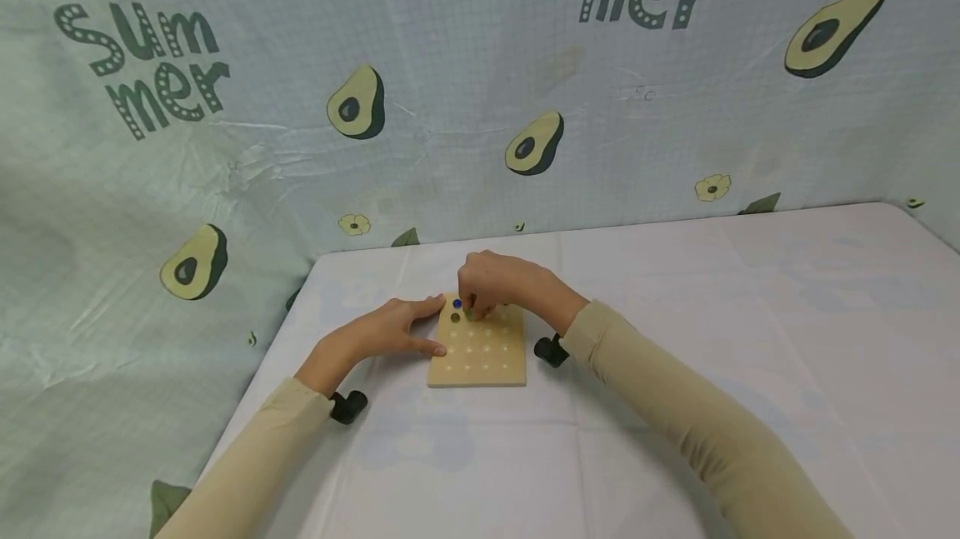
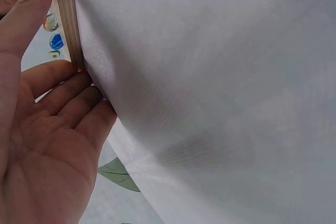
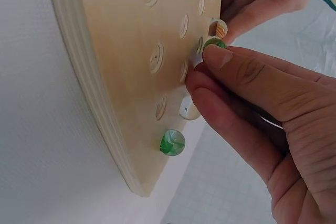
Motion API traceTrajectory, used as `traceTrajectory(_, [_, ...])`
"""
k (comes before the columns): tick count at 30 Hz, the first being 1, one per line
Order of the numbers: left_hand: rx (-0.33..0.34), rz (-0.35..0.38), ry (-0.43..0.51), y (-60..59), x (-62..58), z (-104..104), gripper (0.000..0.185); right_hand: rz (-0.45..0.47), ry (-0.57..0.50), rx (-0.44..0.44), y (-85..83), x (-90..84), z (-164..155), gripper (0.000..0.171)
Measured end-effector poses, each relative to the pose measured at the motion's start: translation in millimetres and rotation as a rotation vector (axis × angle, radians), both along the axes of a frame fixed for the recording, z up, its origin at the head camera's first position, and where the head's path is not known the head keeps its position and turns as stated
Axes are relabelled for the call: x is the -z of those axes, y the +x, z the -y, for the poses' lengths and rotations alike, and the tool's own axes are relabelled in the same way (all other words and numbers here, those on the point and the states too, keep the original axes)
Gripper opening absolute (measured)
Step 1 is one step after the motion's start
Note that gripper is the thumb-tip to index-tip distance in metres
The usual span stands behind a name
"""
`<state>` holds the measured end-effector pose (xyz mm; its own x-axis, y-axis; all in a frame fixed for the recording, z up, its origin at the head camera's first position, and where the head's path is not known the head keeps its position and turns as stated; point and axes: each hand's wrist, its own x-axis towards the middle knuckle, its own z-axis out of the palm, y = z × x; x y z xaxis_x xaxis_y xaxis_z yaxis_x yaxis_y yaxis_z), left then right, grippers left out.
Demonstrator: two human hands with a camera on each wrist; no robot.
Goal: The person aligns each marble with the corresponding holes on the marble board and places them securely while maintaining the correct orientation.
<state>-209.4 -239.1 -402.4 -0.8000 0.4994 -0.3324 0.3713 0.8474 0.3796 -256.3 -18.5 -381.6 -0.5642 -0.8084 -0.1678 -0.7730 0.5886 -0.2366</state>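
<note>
Sleeved forearms reach in from the bottom of the head view toward a small wooden board (image 1: 477,349) lying flat on the white table (image 1: 750,339). Its face carries a grid of shallow round dimples, most of them bare.

On the far side, the right hand (image 1: 495,282) curls its fingertips (image 3: 223,59) over a green marble (image 3: 214,42), pinching it right at a dimple in the back rows; whether it has seated yet I cannot tell. At the board's near-left edge the left hand (image 1: 378,331) lies with fingers straight and together, thumb and fingertips pressed against the wood to steady it (it holds nothing).

Several marbles already sit on the board: a blue one (image 1: 457,303) at the far-left corner, a darker one (image 1: 455,317) just beside it, and, in the right wrist view, another green marble (image 3: 172,142), a clear one (image 3: 188,109) and an orange-tinted one (image 3: 218,28) along the same far end.

By my judgement the filling has only begun: a handful of dimples at the far end are taken, and the rows nearer the person remain to be filled.
</note>
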Motion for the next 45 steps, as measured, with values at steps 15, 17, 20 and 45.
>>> traceTrajectory(15, [-0.003,-0.015,-0.01,-0.8,0.7,-1.1,0.102,0.018,-0.091,-0.077,5.4,-2.9,-24.8,0.022])
traceTrajectory(17, [-0.007,-0.016,-0.014,-0.9,0.5,-1.5,0.102,0.004,-0.113,-0.085,7.2,-5.4,-33.7,0.022])
traceTrajectory(20, [-0.011,-0.012,-0.011,-1.2,0.1,-2.0,0.102,-0.016,-0.14,-0.098,10.6,-9.8,-47.5,0.021])
traceTrajectory(45, [0.008,-0.014,0.007,-1.6,2.9,-0.5,0.102,-0.042,-0.176,-0.064,24.2,7.6,-158.5,0.024])
